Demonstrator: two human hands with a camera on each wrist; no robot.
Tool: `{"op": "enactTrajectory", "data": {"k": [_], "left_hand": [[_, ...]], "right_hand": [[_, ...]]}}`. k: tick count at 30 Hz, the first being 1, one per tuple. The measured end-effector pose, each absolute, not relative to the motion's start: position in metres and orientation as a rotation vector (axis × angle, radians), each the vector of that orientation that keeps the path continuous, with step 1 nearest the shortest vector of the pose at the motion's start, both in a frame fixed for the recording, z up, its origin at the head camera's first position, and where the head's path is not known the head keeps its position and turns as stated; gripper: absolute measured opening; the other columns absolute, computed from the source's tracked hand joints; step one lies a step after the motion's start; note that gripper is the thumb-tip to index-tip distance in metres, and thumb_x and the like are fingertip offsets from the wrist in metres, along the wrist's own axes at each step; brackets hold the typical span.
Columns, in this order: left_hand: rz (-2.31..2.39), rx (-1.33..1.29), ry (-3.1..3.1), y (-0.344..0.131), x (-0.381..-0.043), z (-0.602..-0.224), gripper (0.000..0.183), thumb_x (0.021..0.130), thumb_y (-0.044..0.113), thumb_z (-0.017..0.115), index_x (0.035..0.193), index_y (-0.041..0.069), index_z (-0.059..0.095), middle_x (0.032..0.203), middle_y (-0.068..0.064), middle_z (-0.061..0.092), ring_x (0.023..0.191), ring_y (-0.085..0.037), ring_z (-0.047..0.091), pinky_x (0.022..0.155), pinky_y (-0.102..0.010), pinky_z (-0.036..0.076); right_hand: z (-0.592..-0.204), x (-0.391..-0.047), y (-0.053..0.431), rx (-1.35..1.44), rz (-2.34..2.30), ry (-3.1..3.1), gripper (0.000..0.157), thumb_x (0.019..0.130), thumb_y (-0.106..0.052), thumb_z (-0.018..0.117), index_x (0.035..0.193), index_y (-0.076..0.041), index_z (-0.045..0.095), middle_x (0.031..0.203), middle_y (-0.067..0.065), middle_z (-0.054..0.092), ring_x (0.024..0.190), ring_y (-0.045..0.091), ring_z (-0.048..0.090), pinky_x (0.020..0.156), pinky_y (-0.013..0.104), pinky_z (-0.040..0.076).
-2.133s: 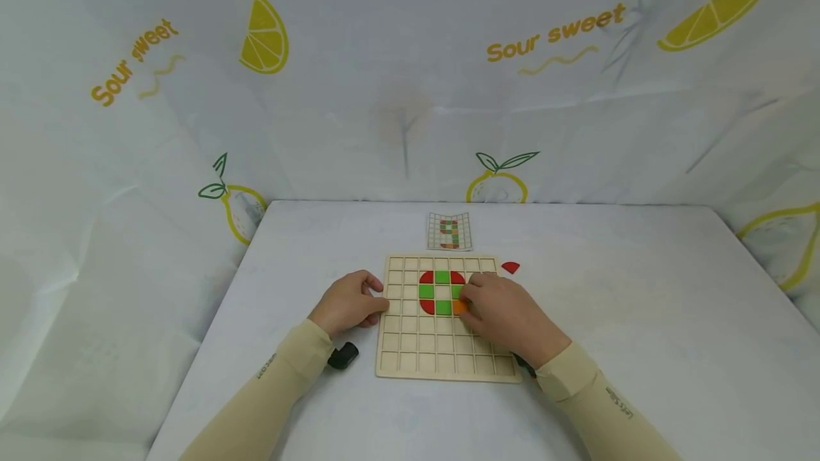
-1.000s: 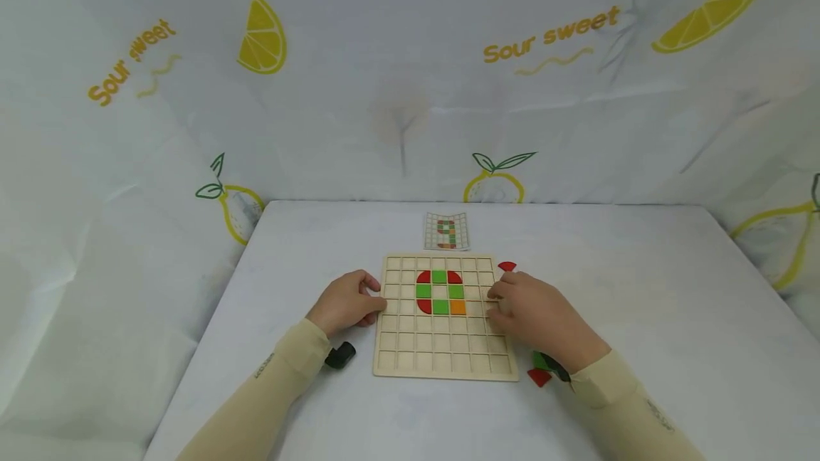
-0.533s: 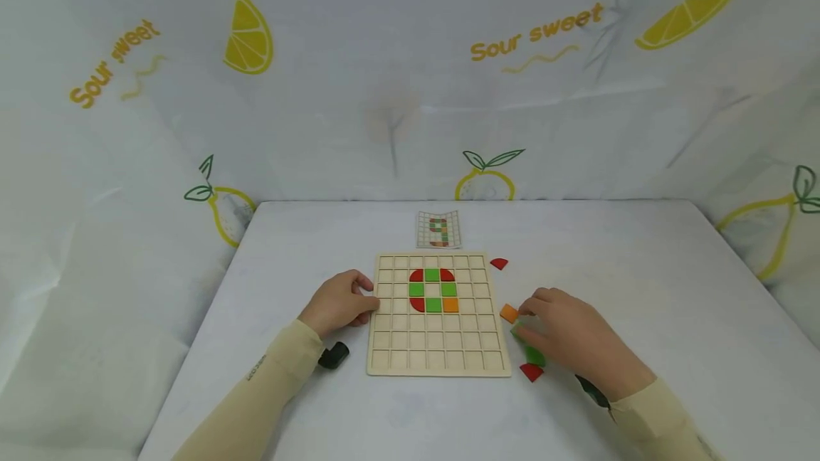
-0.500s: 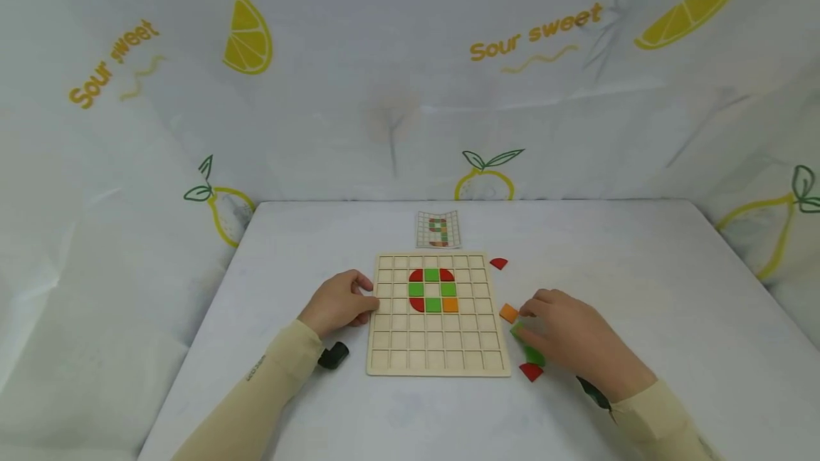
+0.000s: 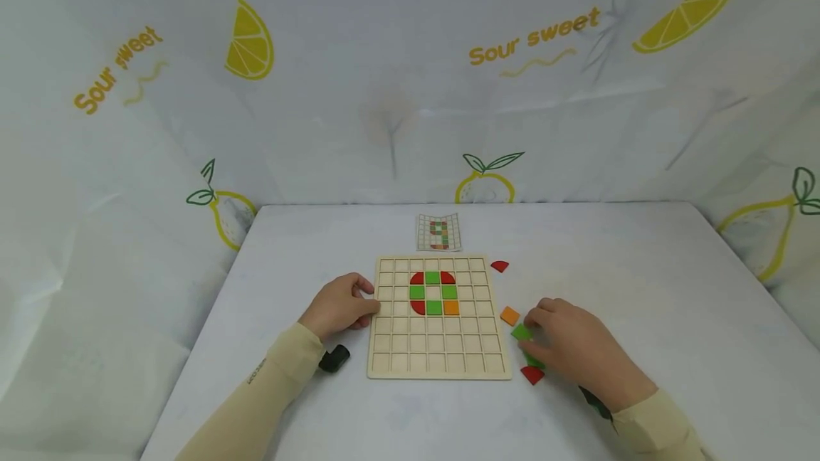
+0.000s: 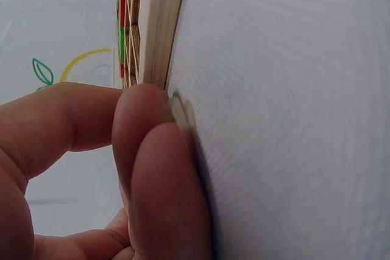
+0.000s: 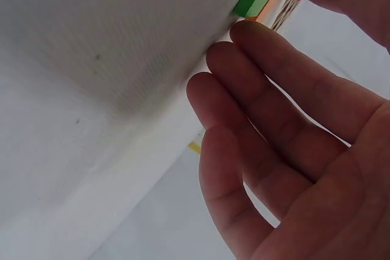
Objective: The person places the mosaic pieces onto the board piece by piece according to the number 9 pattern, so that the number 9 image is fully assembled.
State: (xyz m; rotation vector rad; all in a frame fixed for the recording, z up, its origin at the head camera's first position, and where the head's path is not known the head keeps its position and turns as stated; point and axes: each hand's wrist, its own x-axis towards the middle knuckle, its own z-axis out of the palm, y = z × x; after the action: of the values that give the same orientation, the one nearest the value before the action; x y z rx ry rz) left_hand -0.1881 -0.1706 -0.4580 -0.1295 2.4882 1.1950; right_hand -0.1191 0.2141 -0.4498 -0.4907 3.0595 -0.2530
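White tabletop (image 5: 640,269), slack-fingered right hand (image 5: 576,347) being held close beside two green pieces (image 5: 521,332), two red pieces (image 5: 532,375) and one orange piece (image 5: 510,316) being seen right of one eight-tile board (image 5: 408,362), its left edge being touched by relaxed left hand (image 5: 338,306).

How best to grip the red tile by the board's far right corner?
I'd pinch the red quarter-circle tile between its curved far edge and near point, right hand coming from above and right: it lies flat, grid board close on its left.
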Motion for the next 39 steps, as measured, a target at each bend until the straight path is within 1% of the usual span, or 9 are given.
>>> {"op": "enactTrajectory", "data": {"k": [5, 10, 18, 23, 28, 32, 34, 39], "left_hand": [[1.197, -0.118, 2.497, -0.17, -0.188, -0.458, 0.028, 0.094, 0.022, 0.08, 0.116, 0.012, 0.067, 0.082, -0.006, 0.069, 0.067, -0.016, 0.07, 0.063, -0.027, 0.055], [1.196, -0.118, 2.497, -0.17, -0.187, -0.458, 0.028, 0.094, 0.021, 0.08, 0.116, 0.011, 0.068, 0.081, -0.006, 0.068, 0.067, -0.015, 0.069, 0.063, -0.027, 0.055], [1.202, -0.129, 2.493, -0.172, -0.187, -0.458, 0.028, 0.094, 0.021, 0.08, 0.116, 0.011, 0.067, 0.082, -0.006, 0.069, 0.067, -0.016, 0.069, 0.063, -0.027, 0.056], [1.195, -0.138, 2.488, -0.172, -0.189, -0.46, 0.028, 0.094, 0.022, 0.08, 0.116, 0.012, 0.067, 0.082, -0.006, 0.069, 0.067, -0.016, 0.069, 0.063, -0.027, 0.055], [1.201, -0.142, 2.484, -0.172, -0.19, -0.462, 0.028, 0.094, 0.023, 0.08, 0.116, 0.013, 0.067, 0.083, -0.005, 0.069, 0.067, -0.016, 0.069, 0.063, -0.027, 0.055], [1.204, -0.139, 2.484, -0.172, -0.19, -0.462, 0.027, 0.094, 0.023, 0.08, 0.116, 0.013, 0.067, 0.083, -0.005, 0.069, 0.067, -0.015, 0.068, 0.063, -0.026, 0.055], [1.209, -0.139, 2.48, -0.172, -0.19, -0.462, 0.027, 0.094, 0.023, 0.08, 0.116, 0.013, 0.067, 0.083, -0.005, 0.069, 0.067, -0.015, 0.069, 0.063, -0.026, 0.055], [1.217, -0.135, 2.475, -0.172, -0.191, -0.461, 0.027, 0.094, 0.023, 0.079, 0.116, 0.014, 0.067, 0.083, -0.005, 0.069, 0.067, -0.015, 0.069, 0.063, -0.026, 0.055]], "right_hand": [[-0.45, -0.122, 0.215, -0.513, -0.269, 3.063, 0.025, 0.084, -0.026, 0.091, 0.102, -0.014, 0.079, 0.1, -0.005, 0.071, 0.096, 0.02, 0.069, 0.084, 0.044, 0.062], [-0.451, -0.123, 0.215, -0.509, -0.284, 3.062, 0.02, 0.084, -0.02, 0.088, 0.101, -0.014, 0.079, 0.1, -0.005, 0.071, 0.096, 0.02, 0.069, 0.084, 0.043, 0.062], [-0.446, -0.128, 0.207, -0.487, -0.273, 3.042, 0.021, 0.086, -0.021, 0.088, 0.103, -0.014, 0.079, 0.102, -0.003, 0.072, 0.098, 0.019, 0.069, 0.086, 0.044, 0.063], [-0.438, -0.133, 0.199, -0.543, -0.277, 3.047, 0.021, 0.086, -0.022, 0.088, 0.104, -0.014, 0.079, 0.102, -0.004, 0.072, 0.097, 0.018, 0.069, 0.086, 0.043, 0.063], [-0.433, -0.141, 0.187, -0.643, -0.279, 3.062, 0.017, 0.086, -0.023, 0.089, 0.098, -0.017, 0.079, 0.093, -0.008, 0.067, 0.087, 0.011, 0.061, 0.079, 0.035, 0.06], [-0.43, -0.147, 0.175, -0.7, -0.288, 3.05, 0.017, 0.086, -0.023, 0.089, 0.099, -0.016, 0.079, 0.091, -0.008, 0.066, 0.083, 0.008, 0.054, 0.076, 0.031, 0.057], [-0.429, -0.149, 0.167, -0.725, -0.295, 3.04, 0.017, 0.086, -0.022, 0.088, 0.099, -0.015, 0.079, 0.091, -0.007, 0.067, 0.083, 0.008, 0.055, 0.076, 0.031, 0.057], [-0.427, -0.154, 0.149, -0.781, -0.293, 3.014, 0.015, 0.087, -0.02, 0.087, 0.098, -0.016, 0.079, 0.096, -0.006, 0.071, 0.086, 0.009, 0.061, 0.081, 0.034, 0.06]]}}
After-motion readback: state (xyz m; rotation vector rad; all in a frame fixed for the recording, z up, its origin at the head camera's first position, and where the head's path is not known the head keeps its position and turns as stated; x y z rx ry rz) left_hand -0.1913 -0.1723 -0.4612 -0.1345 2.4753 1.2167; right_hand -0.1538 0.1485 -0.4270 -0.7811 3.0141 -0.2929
